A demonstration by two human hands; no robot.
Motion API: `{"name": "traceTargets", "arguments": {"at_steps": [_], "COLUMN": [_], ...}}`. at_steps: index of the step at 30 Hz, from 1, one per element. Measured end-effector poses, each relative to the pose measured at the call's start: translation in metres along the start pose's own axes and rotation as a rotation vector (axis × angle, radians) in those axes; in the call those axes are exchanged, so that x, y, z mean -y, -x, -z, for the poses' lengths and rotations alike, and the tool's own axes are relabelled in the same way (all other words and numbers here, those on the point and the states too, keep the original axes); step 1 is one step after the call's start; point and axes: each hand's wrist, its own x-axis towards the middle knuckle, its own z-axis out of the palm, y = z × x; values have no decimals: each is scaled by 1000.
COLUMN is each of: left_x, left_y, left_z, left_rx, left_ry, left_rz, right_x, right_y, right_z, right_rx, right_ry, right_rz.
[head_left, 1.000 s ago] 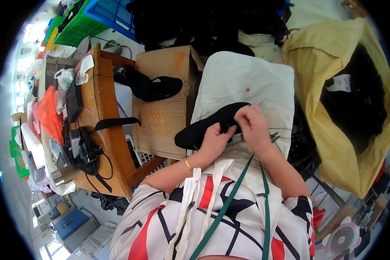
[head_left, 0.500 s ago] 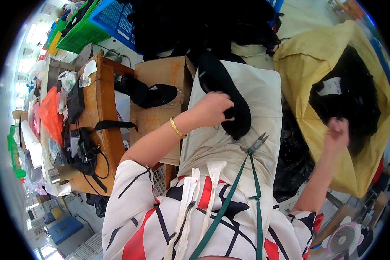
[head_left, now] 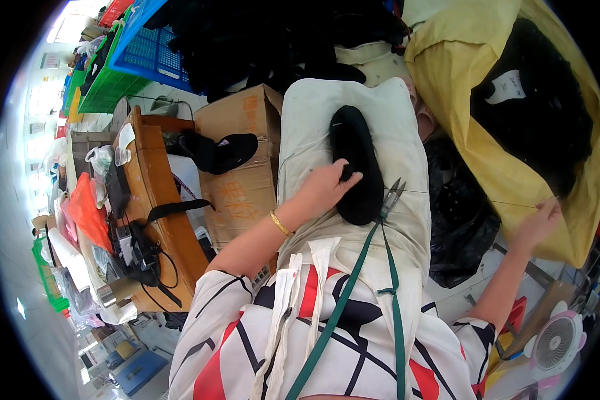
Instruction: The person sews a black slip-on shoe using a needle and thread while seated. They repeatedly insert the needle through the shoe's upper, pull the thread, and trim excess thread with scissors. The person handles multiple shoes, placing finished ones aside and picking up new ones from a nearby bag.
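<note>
A black shoe [head_left: 355, 140] lies sole-like side up, lengthwise, on the pale cloth [head_left: 307, 110] over my lap. My left hand [head_left: 327, 185] is closed at its left edge, thumb and fingers gripping there. Out to the right, my right hand [head_left: 539, 223] pinches the end of a thin dark thread [head_left: 440, 194], which runs taut across from the shoe's side. Small thread snips [head_left: 391, 200], hung on a green cord [head_left: 363, 267], rest against the shoe's right edge, held by neither hand.
A yellow sack [head_left: 440, 67] of black items stands at the right, beside a black plastic bag [head_left: 453, 220]. Another black shoe [head_left: 230, 153] sits on the cardboard box [head_left: 240, 193], near a wooden table [head_left: 147, 173]. Beyond is a blue crate [head_left: 150, 57] heaped with black pieces.
My right hand has drawn away from the sack's opening, outward and nearer me, and the thread now shows stretched. The shoe has shifted and stands straighter on my lap, with my left hand still on it.
</note>
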Motion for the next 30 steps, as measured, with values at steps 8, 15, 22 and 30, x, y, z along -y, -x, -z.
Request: {"name": "traceTargets", "arguments": {"at_steps": [8, 15, 22, 30], "left_x": [18, 19, 17, 15], "left_y": [18, 30, 28, 31], "left_z": [-16, -20, -18, -19], "left_rx": [30, 62, 67, 30], "left_ry": [401, 1172, 1432, 1459], "left_rz": [4, 430, 490, 482], "right_x": [5, 29, 96, 103], "right_y": [-66, 85, 239, 259], "right_z": [38, -78, -138, -151], "right_rx": [-135, 572, 1334, 1361], "right_ry": [495, -75, -97, 49], "right_rz": [171, -316, -444, -181]}}
